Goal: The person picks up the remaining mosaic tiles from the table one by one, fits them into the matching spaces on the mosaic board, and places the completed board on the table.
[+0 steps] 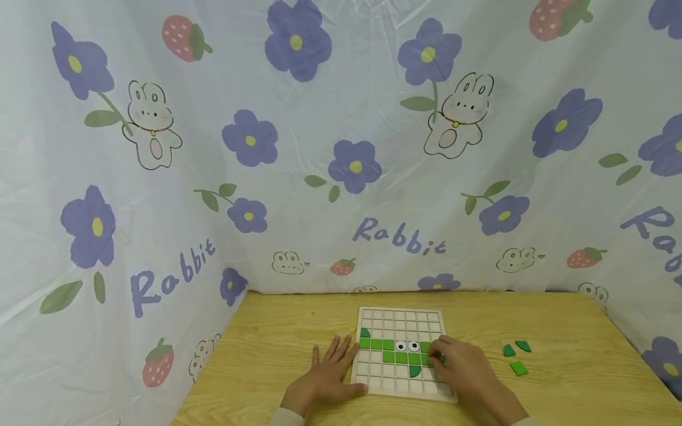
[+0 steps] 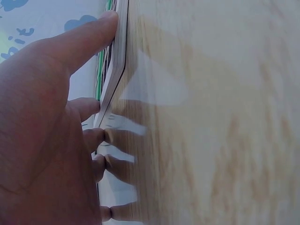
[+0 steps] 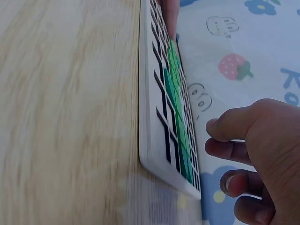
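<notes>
A wooden grid board [image 1: 380, 384] lies on the table, bearing bright green squares [image 1: 376, 344], two eye tiles [image 1: 407, 346] and dark green curved pieces [image 1: 415, 371]. My left hand [image 1: 329, 378] spreads its fingers at the board's left side, the thumb at the lower left corner; in the left wrist view the thumb [image 2: 89, 40] touches the board's edge. Over the board's right side hovers my right hand [image 1: 460, 364], fingers loosely bent. Beneath its fingertips a dark green bit shows in the head view. The right wrist view shows no piece between the fingers [image 3: 239, 183].
Loose on the table right of the board are a green square [image 1: 519, 368] and two dark green curved pieces [image 1: 523, 345]. A white curtain [image 1: 298, 195] with flowers and rabbits hangs behind the wooden table [image 1: 288, 325] and at its sides.
</notes>
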`<state>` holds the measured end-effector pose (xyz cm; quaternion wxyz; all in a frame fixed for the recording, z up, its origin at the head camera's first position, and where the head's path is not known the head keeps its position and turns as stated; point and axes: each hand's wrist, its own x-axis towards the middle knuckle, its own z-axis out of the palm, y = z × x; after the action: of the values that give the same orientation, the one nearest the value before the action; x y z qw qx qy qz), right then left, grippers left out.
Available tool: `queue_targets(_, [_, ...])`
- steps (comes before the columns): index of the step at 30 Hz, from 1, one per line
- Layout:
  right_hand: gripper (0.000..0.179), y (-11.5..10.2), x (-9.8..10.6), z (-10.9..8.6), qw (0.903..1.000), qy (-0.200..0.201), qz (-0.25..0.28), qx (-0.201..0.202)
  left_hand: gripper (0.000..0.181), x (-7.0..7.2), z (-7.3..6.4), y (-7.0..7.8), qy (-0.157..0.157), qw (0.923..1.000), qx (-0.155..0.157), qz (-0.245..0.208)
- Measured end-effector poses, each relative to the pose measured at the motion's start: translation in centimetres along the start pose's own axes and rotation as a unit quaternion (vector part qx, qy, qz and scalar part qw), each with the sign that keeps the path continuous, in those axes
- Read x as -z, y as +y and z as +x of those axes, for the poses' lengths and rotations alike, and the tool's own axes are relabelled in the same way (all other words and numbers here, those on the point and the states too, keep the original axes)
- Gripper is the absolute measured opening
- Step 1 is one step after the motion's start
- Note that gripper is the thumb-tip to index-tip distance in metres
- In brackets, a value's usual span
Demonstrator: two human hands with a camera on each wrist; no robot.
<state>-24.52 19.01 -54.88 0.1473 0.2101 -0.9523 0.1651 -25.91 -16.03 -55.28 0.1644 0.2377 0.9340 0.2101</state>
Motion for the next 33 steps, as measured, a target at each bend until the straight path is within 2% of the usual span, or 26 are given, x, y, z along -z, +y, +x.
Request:
queue_targets(6, [0.011,1.4,1.3,-1.1,0.9972,-0.025,0.018,-0.069,0.098,0.0,0.0,0.0,-0.001,1.0000,0.002,0.000])
queue_targets(13, [0.011,3.8,2.3,-2.5,0.9935,-0.018,0.061,-0.094,0.099,-0.1,0.0,0.1,-0.002,0.9999,0.007,0.008])
queue_targets(21, [0.010,6.0,3.4,-4.4,0.9926,-0.010,0.018,-0.119,0.098,0.1,-0.1,0.2,-0.004,1.0000,0.005,0.007])
queue_targets(33, [0.006,8.9,5.1,-6.6,0.9870,-0.030,0.010,-0.158,0.097,0.4,-0.1,0.4,-0.007,1.0000,0.001,0.003])
